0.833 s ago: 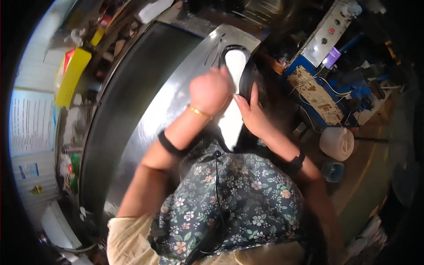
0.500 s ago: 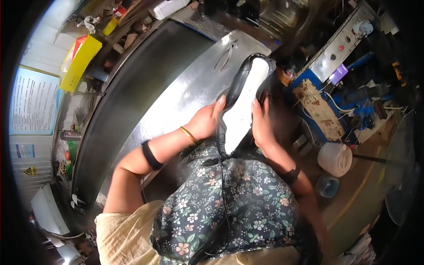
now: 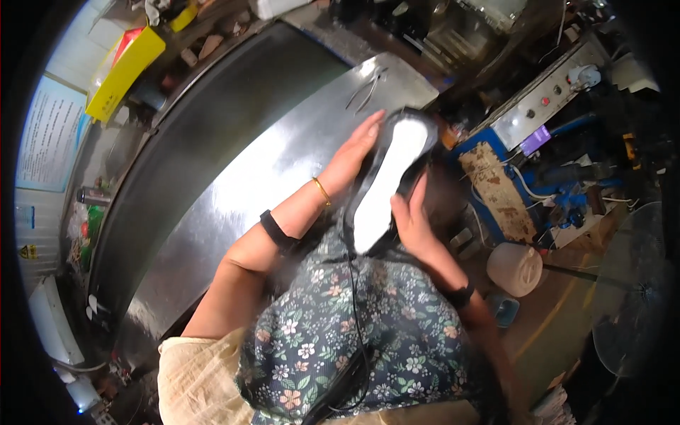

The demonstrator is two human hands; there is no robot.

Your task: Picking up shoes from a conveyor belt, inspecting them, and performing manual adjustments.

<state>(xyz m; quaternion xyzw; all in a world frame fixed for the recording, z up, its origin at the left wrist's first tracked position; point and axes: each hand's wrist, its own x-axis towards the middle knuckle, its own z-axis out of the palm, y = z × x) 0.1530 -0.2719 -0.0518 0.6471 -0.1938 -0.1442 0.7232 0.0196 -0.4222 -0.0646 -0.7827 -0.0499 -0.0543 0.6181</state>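
A black shoe upper is held over my lap with its underside up, slanting away from me. A white sole-shaped insole fills its underside, and the black edge stands round it. My left hand holds the upper's left side, its fingers lying along the edge toward the far end. On the opposite side my right hand grips the upper, thumb and a finger showing and the others hidden beneath. A floral apron lies under the near end.
A shiny metal work surface lies ahead and left, with pliers on it and a dark belt beyond. At right stand a blue-framed machine, a control panel, a whitish plastic jug and a fan.
The shoe upper has shifted slightly down and toward me. My left hand has slid up along its side, fingers straighter; my right hand has moved slightly lower. The whole view has turned a little.
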